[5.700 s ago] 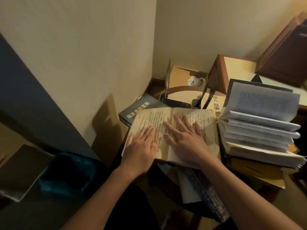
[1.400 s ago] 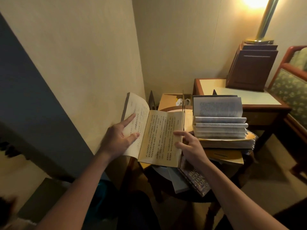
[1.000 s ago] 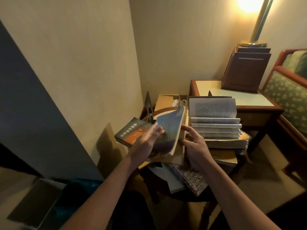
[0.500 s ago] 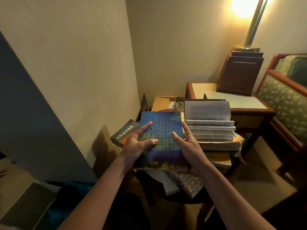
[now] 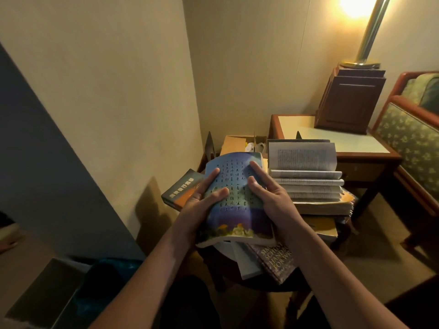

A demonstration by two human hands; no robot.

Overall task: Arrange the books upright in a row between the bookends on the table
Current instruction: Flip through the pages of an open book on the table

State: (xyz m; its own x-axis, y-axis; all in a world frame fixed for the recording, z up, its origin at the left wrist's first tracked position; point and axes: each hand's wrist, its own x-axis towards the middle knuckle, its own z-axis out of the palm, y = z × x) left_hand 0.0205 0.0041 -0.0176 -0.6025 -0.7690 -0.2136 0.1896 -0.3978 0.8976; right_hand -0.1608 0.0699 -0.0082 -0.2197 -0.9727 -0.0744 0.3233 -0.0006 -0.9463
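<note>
Blue paperback (image 5: pixel 237 198): closed, gripped at its side edges by left hand (image 5: pixel 202 205) and right hand (image 5: pixel 270 200), above round table's (image 5: pixel 256 284) near edge. Open-book stack (image 5: pixel 306 184): right edge. Bookend (image 5: pixel 210 146): far edge, by wall corner.

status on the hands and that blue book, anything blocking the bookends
Left grip and right grip both hold the blue paperback, closed. Not yet upright. Stack of open books crowds the space right of the black bookend.

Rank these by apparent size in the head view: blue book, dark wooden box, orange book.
1. blue book, though nearness to the camera inflates it.
2. dark wooden box.
3. orange book, partly hidden.
</note>
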